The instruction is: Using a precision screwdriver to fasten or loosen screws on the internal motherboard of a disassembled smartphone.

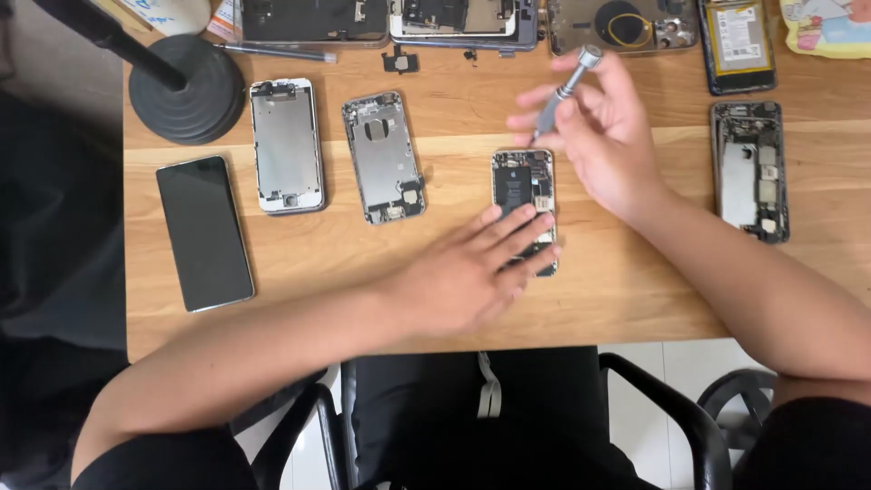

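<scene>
Pale wood bench (435, 299), strewn with stripped handsets. Right hand (603, 136) closed in a fingertip grip on a slim grey screwdriver (561, 91), shaft tilted, tip pointing down at the top edge of an opened phone (524, 186) near the bench centre. Left hand (463, 272) flat and open, gripping nothing, fingers spread over the phone's lower half, pinning it to the wood. Battery and circuitry exposed above the fingertips.

Open wood to the left of the phone before a bare metal back housing (384, 156), then a silver inner frame (287, 145) and a dark-screened phone (204, 231) lying face up. Another gutted handset (749, 170) well apart on the right. More disassembled cases along the far edge, beside a round black stand base (186, 91). Near bench edge free below the left wrist; black chair arms (671, 408) and pale floor tiles beneath.
</scene>
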